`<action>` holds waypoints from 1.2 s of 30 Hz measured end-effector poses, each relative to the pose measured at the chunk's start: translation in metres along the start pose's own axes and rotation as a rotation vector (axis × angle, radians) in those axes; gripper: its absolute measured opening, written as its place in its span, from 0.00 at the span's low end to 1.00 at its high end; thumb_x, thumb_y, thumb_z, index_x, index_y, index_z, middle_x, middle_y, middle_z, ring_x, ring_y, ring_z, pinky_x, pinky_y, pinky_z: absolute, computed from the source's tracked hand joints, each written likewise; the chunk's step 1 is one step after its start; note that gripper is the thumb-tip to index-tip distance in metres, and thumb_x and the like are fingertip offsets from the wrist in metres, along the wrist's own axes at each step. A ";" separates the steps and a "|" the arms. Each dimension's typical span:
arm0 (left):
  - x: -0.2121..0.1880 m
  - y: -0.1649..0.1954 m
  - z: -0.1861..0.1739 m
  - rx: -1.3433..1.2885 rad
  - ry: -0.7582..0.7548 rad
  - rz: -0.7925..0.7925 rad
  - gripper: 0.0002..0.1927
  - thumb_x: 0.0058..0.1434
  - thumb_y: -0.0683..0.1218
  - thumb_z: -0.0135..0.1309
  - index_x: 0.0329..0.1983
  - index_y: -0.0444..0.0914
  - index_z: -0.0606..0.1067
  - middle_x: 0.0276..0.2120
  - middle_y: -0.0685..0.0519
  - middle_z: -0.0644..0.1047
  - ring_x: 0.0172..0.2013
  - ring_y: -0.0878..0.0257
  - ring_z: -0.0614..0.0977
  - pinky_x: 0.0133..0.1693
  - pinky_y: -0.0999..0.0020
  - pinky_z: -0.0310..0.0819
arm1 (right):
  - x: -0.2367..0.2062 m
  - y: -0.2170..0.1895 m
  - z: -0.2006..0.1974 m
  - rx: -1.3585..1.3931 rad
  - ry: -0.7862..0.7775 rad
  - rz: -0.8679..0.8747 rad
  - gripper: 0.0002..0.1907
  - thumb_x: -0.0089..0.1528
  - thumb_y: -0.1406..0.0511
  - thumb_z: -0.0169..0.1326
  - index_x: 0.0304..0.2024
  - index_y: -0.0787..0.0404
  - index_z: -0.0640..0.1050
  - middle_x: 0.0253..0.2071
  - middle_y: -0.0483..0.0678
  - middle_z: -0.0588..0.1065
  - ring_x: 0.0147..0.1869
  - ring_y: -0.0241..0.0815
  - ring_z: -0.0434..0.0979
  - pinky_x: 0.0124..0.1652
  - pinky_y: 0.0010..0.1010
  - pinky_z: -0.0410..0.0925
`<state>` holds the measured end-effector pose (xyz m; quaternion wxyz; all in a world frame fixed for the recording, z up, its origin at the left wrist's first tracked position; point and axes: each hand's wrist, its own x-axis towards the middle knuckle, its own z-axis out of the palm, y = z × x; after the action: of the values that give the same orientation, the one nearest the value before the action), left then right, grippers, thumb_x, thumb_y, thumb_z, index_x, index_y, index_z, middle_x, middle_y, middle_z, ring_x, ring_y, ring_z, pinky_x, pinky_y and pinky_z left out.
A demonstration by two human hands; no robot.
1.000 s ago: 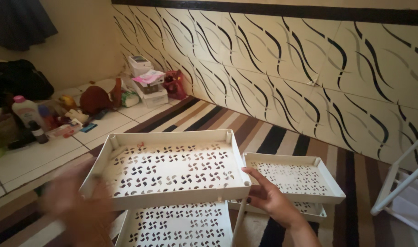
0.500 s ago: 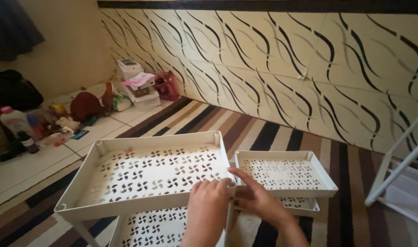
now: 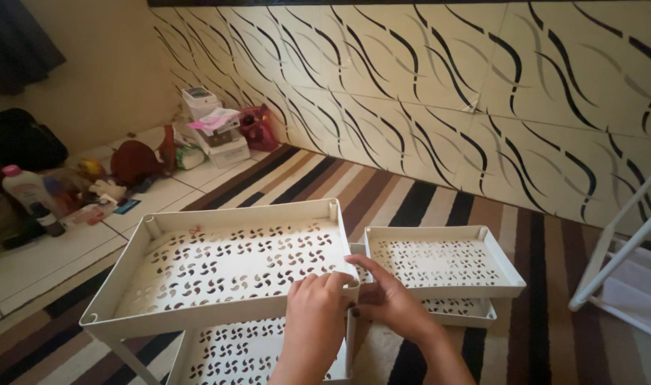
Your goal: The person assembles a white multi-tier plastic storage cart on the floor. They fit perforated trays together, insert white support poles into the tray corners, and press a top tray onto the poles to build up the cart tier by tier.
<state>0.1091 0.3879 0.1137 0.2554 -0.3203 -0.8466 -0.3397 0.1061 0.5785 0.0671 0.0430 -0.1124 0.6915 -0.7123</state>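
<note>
White perforated tray on striped rug; left hand and right hand pinch its near right corner; smaller tray just beside.

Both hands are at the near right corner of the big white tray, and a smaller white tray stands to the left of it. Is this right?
Not quite. The head view shows the smaller white tray to the right of the big white tray, not left. Both the left hand and the right hand are at its near right corner.

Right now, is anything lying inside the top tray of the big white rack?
No. The top tray shows only its bare perforated floor, while the left hand and right hand grip its near corner.
</note>
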 end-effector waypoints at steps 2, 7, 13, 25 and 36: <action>0.001 -0.001 -0.001 -0.012 0.008 -0.004 0.13 0.51 0.39 0.60 0.40 0.41 0.77 0.33 0.52 0.81 0.39 0.52 0.80 0.44 0.54 0.67 | 0.000 -0.004 0.004 -0.017 0.013 0.015 0.44 0.55 0.79 0.59 0.71 0.45 0.63 0.45 0.50 0.81 0.51 0.38 0.80 0.50 0.33 0.76; -0.001 -0.010 -0.002 0.015 -0.052 -0.059 0.11 0.52 0.40 0.61 0.39 0.42 0.77 0.33 0.52 0.81 0.40 0.52 0.80 0.44 0.53 0.66 | 0.001 -0.025 0.014 -0.264 0.081 0.038 0.53 0.54 0.81 0.55 0.76 0.38 0.57 0.59 0.34 0.69 0.60 0.34 0.75 0.54 0.32 0.74; 0.001 -0.016 -0.002 0.056 -0.009 -0.049 0.07 0.52 0.43 0.63 0.30 0.40 0.75 0.32 0.52 0.79 0.42 0.52 0.78 0.45 0.53 0.66 | 0.040 -0.066 0.025 0.322 0.140 -0.396 0.09 0.66 0.66 0.47 0.31 0.61 0.73 0.30 0.48 0.73 0.35 0.40 0.74 0.36 0.28 0.69; 0.012 -0.042 0.014 0.134 -0.004 -0.084 0.03 0.52 0.40 0.57 0.29 0.42 0.76 0.34 0.55 0.77 0.44 0.54 0.77 0.46 0.52 0.63 | 0.123 -0.076 0.047 0.423 0.096 -0.146 0.28 0.70 0.61 0.42 0.13 0.52 0.59 0.11 0.40 0.55 0.13 0.34 0.49 0.17 0.29 0.46; 0.010 -0.057 0.017 0.137 0.048 -0.029 0.02 0.53 0.41 0.55 0.28 0.41 0.76 0.33 0.54 0.77 0.43 0.54 0.77 0.46 0.54 0.64 | 0.115 -0.066 0.054 0.341 0.171 -0.140 0.26 0.67 0.62 0.42 0.12 0.54 0.59 0.10 0.41 0.55 0.12 0.35 0.49 0.16 0.30 0.45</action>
<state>0.0585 0.3716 0.0859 0.2921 -0.2817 -0.8660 -0.2921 0.0121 0.5036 0.1457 -0.0473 -0.0905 0.5526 -0.8272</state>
